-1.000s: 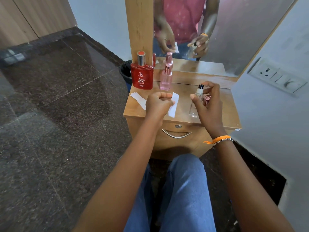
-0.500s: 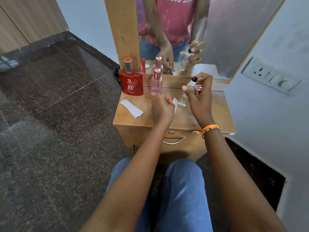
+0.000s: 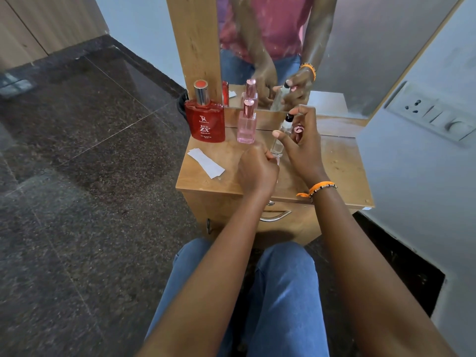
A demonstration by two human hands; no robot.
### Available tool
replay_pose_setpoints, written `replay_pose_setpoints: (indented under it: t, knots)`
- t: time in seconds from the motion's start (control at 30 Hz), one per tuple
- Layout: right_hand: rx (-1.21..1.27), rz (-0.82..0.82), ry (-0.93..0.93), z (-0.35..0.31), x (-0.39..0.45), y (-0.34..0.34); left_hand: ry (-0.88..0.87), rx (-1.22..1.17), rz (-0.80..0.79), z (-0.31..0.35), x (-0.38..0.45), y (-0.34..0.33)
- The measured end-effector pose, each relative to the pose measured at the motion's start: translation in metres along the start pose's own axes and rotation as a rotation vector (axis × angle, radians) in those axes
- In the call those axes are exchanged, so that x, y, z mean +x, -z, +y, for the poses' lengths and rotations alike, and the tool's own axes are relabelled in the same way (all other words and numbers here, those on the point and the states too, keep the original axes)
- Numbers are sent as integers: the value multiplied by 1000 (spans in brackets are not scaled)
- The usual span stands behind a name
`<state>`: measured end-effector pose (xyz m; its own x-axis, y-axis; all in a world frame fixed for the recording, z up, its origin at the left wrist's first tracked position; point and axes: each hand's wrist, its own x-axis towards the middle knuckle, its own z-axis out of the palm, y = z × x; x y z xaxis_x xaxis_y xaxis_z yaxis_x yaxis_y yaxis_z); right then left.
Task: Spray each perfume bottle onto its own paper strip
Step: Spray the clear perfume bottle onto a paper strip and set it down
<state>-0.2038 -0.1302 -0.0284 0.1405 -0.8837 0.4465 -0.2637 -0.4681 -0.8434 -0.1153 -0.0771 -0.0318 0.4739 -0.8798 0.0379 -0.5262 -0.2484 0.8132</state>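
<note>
My right hand grips a small clear perfume bottle with a black nozzle, upright above the wooden dresser top; a pink cap sits in the same hand. My left hand is closed just left of the bottle's base, and only a sliver of white paper strip shows at its fingers. A red bottle and a pink bottle stand at the back left. Another paper strip lies flat on the dresser's left side.
A mirror rises behind the dresser and reflects my hands and the bottles. A drawer with a metal handle faces my knees. A wall socket panel is on the right wall. Dark stone floor spreads to the left.
The paper strip in my left hand has gone from hanging in plain sight to almost hidden in the fist. My left hand now sits close under the clear bottle's base.
</note>
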Motion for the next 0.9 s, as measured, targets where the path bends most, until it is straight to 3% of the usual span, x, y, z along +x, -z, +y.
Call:
replay_pose_setpoints:
  t: [0.13, 0.33, 0.53, 0.67, 0.9]
  knots:
    - [-6, -21, 4, -1, -2, -1, 5, -101, -16, -4, 4, 6]
    - [59, -74, -97, -4, -11, 1, -136, -239, -34, -5, 13, 15]
    - [232, 121, -200, -24, -6, 19, -210, -347, -115, 3, 16, 10]
    - [212, -23, -79, -43, 6, 21, -255, -381, -124, 5, 18, 7]
    - [-93, -152, -104, -42, 21, 17, -272, -417, -86, 4, 20, 6]
